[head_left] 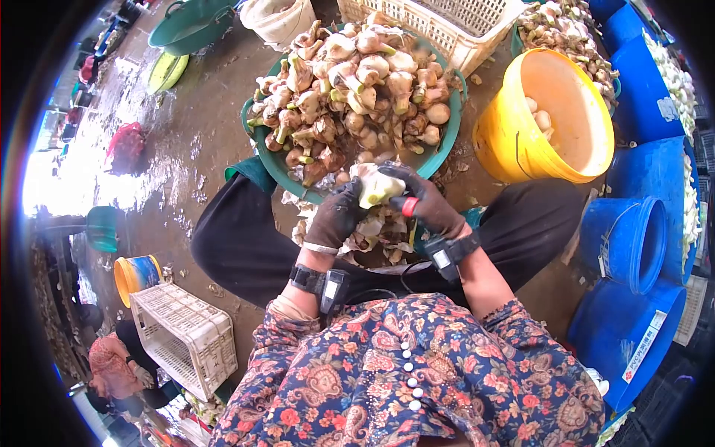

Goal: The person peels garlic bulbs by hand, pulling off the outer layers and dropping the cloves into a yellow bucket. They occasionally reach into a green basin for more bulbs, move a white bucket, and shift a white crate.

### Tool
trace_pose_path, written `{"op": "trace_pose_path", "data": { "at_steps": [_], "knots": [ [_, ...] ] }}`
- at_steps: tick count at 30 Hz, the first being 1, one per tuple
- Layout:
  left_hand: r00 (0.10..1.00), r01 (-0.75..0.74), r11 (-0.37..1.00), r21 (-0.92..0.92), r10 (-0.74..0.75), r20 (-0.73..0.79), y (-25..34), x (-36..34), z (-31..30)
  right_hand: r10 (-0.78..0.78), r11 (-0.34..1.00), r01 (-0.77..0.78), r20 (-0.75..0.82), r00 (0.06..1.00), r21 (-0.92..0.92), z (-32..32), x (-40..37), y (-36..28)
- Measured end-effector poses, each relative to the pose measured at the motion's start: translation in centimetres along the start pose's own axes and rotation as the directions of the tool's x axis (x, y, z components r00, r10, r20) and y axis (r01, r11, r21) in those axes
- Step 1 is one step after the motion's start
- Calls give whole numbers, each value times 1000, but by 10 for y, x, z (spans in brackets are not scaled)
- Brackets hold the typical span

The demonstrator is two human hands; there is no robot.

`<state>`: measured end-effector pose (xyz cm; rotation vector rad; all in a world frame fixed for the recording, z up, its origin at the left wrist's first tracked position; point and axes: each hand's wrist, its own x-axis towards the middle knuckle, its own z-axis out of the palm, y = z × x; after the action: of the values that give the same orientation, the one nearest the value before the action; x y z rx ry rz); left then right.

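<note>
A pale garlic bulb (pixel 377 188), partly stripped of its skin, is held between my two dark-gloved hands at the near rim of a green tub (pixel 451 138). My left hand (pixel 337 214) has its fingers closed around the bulb's left side. On the other side, my right hand (pixel 433 205) grips the bulb with bent fingers; a small red piece (pixel 410 206) shows at its thumb, and I cannot tell what it is. A heap of unpeeled garlic bulbs (pixel 350 82) fills the tub. Loose garlic skins (pixel 372 231) lie below my hands, between my legs.
A yellow bucket (pixel 491 127) with a few peeled bulbs inside stands right of the tub. Blue buckets (pixel 622 242) line the right side. White plastic crates stand behind the tub and at lower left (pixel 186 335). Another person (pixel 115 365) sits at the far lower left.
</note>
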<state>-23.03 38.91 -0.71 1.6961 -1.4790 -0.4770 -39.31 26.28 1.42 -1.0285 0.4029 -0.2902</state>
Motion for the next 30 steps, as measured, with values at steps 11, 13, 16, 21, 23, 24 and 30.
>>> {"op": "trace_pose_path", "data": {
  "at_steps": [11, 13, 16, 21, 23, 24, 30],
  "knots": [
    [812, 583, 562, -587, -376, 446, 45, -6, -36, 234, 790, -1, -300, 925, 613, -27, 13, 33],
    [659, 702, 587, -403, -322, 680, 57, -5, -45, 275, 819, 27, -433, 858, 573, -39, 15, 45],
    [574, 472, 877, -89, -229, 786, 48, -15, -46, 378, 763, 0, -446, 811, 647, -53, 16, 51],
    [624, 173, 874, 454, -454, 636, 1, -18, -35, 372, 622, -54, -235, 898, 781, -47, 9, 39],
    [704, 289, 871, 397, -475, 528, 3, 2, -28, 374, 600, -104, -163, 913, 794, -53, 10, 45],
    [764, 389, 862, 326, -499, 408, 4, 13, -24, 369, 575, -150, -91, 925, 804, -56, 12, 50],
    [769, 552, 731, 402, -632, 95, -71, 75, 36, 218, 961, -276, -670, 709, 21, -30, 4, 25]
  ]
}}
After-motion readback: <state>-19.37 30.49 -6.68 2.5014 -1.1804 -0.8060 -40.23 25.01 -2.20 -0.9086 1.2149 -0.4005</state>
